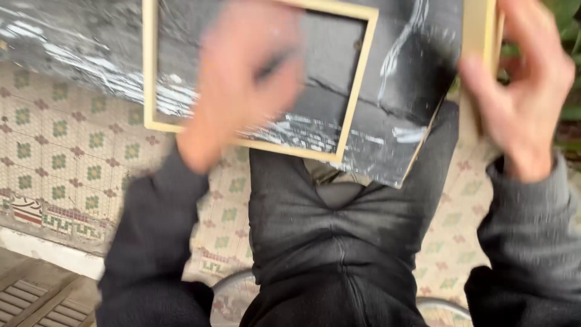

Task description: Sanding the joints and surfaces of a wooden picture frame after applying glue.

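A pale wooden frame [254, 79], square and thin-railed, lies flat on a dark sheet [393, 91] streaked with white, which covers the counter [72, 36] in front of the person's lap. The frame's near rail runs just above the knees, and its right rail stands clear and sharp. The left hand [242, 85] is over the frame's middle, blurred by motion, fingers spread and lying across the opening; whether this grip actually clasps a rail or only rests on the frame cannot be told through the blur. To the right, well apart from the frame, the right hand [520, 103] holds a second pale wooden piece [481, 36] upright at the sheet's edge. That grip is partly closed, thumb on the near side and fingers curled behind the wood. Both arms wear dark sleeves [157, 242]. Below the sheet lie the person's dark trousers [339, 242], and beneath them a floor of cream tiles [66, 145] with green and red flower patterns.
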